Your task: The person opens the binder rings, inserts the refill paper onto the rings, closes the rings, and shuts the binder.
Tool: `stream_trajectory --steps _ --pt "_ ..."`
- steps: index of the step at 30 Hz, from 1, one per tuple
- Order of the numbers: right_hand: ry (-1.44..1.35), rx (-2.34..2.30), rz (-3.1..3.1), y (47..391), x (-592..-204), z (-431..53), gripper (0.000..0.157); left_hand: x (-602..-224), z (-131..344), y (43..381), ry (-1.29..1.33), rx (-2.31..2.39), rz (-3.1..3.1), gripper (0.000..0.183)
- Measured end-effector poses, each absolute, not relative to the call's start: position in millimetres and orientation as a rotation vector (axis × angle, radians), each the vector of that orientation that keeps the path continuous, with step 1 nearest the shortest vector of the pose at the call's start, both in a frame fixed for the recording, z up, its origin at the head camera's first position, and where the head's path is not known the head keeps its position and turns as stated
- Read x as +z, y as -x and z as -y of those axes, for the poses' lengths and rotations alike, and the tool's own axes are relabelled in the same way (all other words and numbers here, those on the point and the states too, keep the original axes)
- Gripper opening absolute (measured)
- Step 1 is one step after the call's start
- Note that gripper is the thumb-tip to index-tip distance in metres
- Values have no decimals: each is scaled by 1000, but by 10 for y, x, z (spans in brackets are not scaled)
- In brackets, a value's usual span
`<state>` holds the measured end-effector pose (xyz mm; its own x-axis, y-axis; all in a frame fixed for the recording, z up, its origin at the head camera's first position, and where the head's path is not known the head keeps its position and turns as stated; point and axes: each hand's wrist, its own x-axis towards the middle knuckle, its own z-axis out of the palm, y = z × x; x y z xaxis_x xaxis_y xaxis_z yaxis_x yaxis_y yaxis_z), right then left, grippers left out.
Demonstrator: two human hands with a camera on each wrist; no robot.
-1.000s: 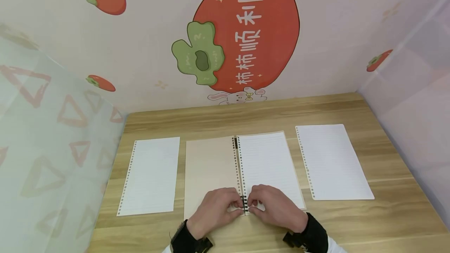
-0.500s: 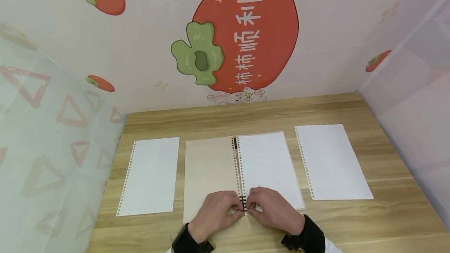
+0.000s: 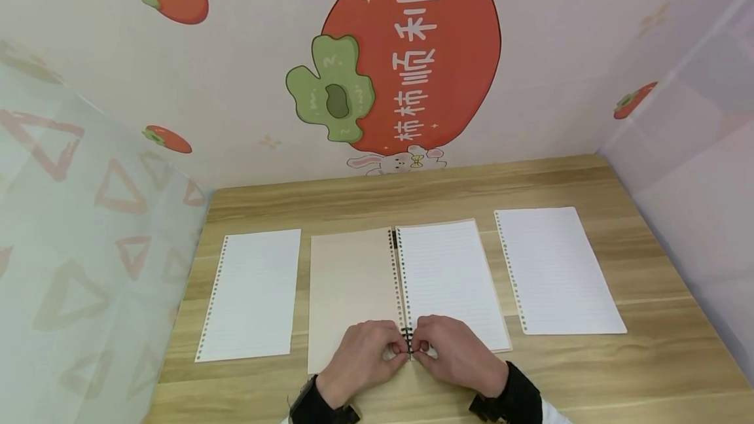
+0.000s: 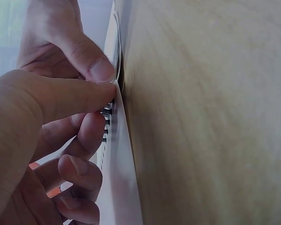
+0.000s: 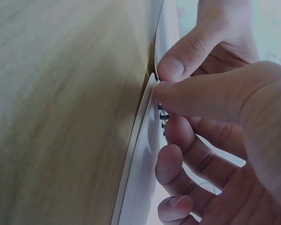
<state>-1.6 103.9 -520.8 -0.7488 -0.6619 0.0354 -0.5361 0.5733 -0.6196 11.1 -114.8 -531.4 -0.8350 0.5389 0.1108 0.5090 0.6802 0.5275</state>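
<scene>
A short row of black plastic binding rings [image 3: 406, 332] sits at the near end of the spine of a ring-bound notebook, its beige card cover [image 3: 353, 280] laid out flat on the left and its white lined page [image 3: 448, 267] on the right. The left hand [image 3: 366, 347] pinches the rings between thumb and forefinger from the left, and the right hand [image 3: 452, 347] does likewise from the right, their thumb tips almost meeting. The relation that seems to matter most is this: the spine's long axis runs between the hands toward the worktop's far edge, with neither hand clearly nearer. A second black ring piece [image 3: 394, 239] sits at the spine's far end. Beyond the notebook, one loose white punched sheet [image 3: 250, 293] lies toward the left edge of the wood-grain worktop [image 3: 554, 371], another white sheet [image 3: 561, 273] toward its right edge.
</scene>
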Motion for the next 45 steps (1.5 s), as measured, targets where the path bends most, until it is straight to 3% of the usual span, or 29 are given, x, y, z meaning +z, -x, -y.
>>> stream_trajectory --steps 45 --pt "903 -951 -2764 -48 -5293 -972 16 -5346 1179 -77 -977 941 -2814 5"
